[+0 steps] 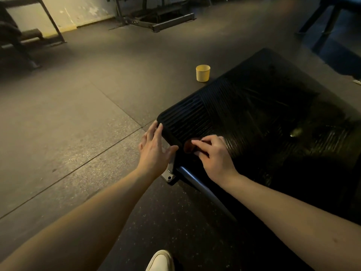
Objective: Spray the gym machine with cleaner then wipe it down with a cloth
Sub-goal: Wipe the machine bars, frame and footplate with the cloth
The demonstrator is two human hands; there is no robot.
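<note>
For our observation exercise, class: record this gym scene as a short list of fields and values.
machine part: black ribbed footplate, glossy in places
left hand: open, fingers on the plate's near corner
right hand: fingers bent over a small dark reddish thing, unclear what
on grey rubber floor: round pale yellow cup near the plate; white shoe

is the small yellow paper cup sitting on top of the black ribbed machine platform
No, the small yellow cup stands upright on the grey rubber floor beside the black ribbed platform.
</note>
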